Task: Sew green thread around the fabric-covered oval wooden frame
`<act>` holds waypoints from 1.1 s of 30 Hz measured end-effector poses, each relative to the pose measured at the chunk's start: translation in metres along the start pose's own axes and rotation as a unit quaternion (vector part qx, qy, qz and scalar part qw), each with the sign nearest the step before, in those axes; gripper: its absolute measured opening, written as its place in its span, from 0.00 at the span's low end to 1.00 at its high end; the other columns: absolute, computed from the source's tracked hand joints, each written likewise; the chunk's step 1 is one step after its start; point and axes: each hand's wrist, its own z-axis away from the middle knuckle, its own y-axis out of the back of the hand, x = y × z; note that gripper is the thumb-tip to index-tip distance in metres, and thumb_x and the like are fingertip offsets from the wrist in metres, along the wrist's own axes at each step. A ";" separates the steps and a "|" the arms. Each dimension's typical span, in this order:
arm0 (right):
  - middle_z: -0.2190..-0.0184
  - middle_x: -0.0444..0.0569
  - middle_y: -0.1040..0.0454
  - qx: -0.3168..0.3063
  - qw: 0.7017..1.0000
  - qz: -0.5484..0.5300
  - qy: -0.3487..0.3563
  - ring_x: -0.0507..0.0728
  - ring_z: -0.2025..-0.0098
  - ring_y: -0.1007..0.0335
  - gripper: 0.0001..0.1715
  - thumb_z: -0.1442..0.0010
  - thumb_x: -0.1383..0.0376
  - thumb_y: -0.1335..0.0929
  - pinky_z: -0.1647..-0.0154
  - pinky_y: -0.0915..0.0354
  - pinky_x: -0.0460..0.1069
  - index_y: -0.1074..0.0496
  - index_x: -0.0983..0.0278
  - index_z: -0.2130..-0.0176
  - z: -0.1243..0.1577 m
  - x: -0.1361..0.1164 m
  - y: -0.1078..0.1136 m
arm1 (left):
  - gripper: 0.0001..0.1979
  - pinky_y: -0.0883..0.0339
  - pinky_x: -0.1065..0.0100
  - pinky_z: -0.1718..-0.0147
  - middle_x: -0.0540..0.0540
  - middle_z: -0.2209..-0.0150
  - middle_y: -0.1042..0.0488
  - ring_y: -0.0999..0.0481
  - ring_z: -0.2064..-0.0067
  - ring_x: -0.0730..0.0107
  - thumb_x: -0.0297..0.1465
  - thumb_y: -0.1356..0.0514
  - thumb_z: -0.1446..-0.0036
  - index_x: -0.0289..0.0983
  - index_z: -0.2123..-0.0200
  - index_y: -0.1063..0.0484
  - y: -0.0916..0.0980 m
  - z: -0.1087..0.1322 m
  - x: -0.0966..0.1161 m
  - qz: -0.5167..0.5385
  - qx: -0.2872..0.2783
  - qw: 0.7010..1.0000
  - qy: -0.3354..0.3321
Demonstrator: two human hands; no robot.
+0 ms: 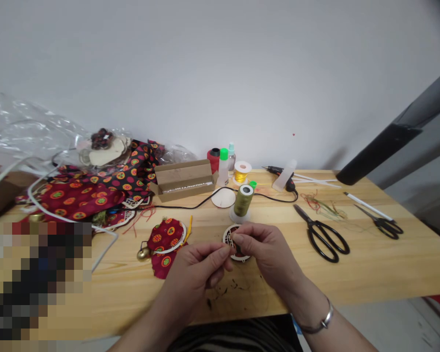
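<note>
- Striped shirt (234,337) at lower edge, below the fingers.
- Right hand (267,254), silver bangle (324,320) on wrist: fingers (242,235) closed, pinching round ornament (244,257), white rim, red fabric centre.
- Left hand (192,266): fingertips (223,252) curled closed at ornament's rim; grip on it cannot be told.
- Just beyond fingers: olive thread spool (244,200) upright on counter (388,264).
- Left of fingers: red floral fabric hoop (166,237), brass bell (143,253) beside it.
- Right of fingers: black-handled scissors (322,239); smaller scissors (383,227) farther out.
- Well beyond fingers: cardboard box (183,181).
</note>
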 end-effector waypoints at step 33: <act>0.83 0.43 0.29 0.035 0.999 0.015 -0.005 0.47 0.81 0.41 0.16 0.60 0.58 0.24 0.78 0.45 0.46 0.23 0.68 0.73 -0.003 0.000 -0.008 | 0.14 0.59 0.75 0.83 0.55 0.83 0.39 0.47 0.82 0.83 0.37 0.33 0.53 0.32 0.79 0.26 -0.001 -0.001 0.001 -0.018 0.032 0.999 -0.025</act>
